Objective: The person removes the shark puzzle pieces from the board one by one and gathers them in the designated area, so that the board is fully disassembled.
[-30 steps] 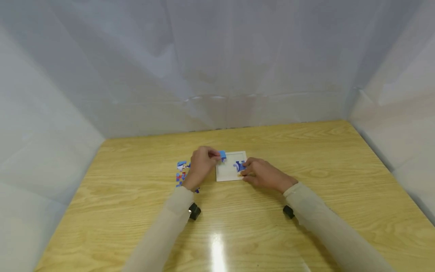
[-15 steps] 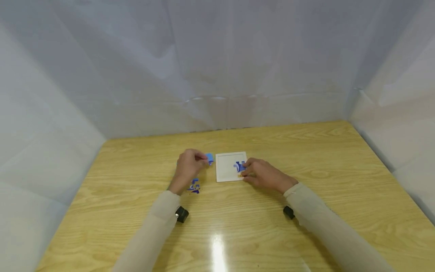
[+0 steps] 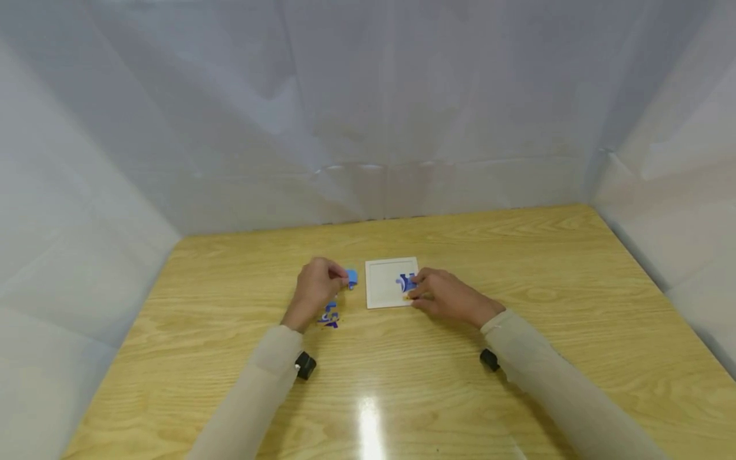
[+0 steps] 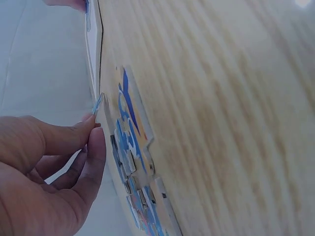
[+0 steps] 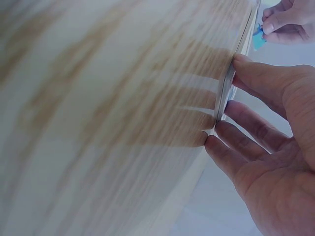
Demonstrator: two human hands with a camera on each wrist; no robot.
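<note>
Pinching a small blue puzzle piece (image 3: 352,277) between thumb and fingertips, the left hand (image 3: 315,289) holds it just left of the white puzzle tray (image 3: 384,289). The right hand (image 3: 445,296) holds the tray's right edge with curled fingers, on the wooden table (image 3: 517,268). Loose pieces (image 3: 330,315) lie beside the left wrist.

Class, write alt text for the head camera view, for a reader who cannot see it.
A person's left hand pinches a light blue puzzle piece beside a white puzzle tray, whose right edge the right hand touches. Inside the tray lies a dark blue piece; more loose pieces lie on the wooden table.
</note>
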